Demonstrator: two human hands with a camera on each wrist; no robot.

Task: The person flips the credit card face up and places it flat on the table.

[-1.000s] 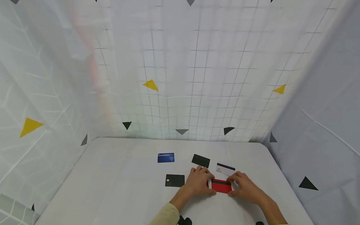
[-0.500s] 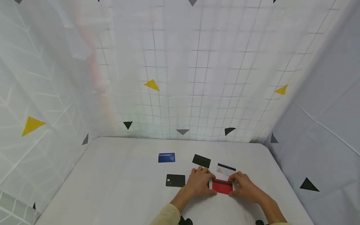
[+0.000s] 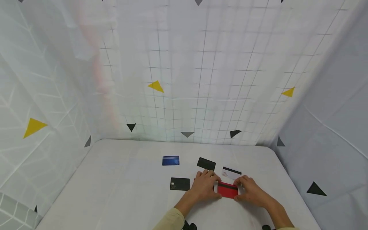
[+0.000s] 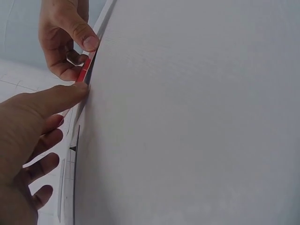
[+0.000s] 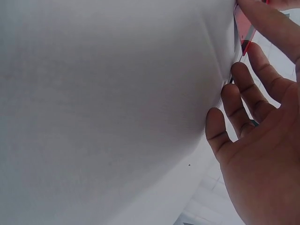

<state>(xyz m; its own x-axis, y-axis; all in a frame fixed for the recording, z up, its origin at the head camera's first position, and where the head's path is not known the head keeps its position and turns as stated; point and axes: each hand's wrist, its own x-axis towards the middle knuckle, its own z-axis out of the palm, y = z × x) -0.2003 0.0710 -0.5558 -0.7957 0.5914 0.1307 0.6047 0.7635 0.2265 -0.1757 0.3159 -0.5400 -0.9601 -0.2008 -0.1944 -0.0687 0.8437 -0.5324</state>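
A red card (image 3: 227, 190) with a dark stripe along its far edge lies near the right side of the white table. My left hand (image 3: 203, 187) pinches its left edge, thumb at the near corner and index finger at the far one. On the opposite edge, my right hand (image 3: 253, 193) grips it the same way. From the left wrist, the card (image 4: 83, 73) shows nearly edge-on between both hands. In the right wrist view, the other fingers (image 5: 216, 126) spread loosely by the tabletop. A bit of something red shows beside my left hand, mostly hidden under it.
Beyond the hands lie a dark card (image 3: 206, 163) and a white card (image 3: 231, 173) with a black stripe. To the left are a black card (image 3: 180, 184) with a chip and a blue card (image 3: 171, 160). White sheeting (image 3: 184, 105) surrounds the table (image 3: 120, 191).
The head view has shifted very slightly. Both hands keep their hold on the red card, and the other cards stay where they were.
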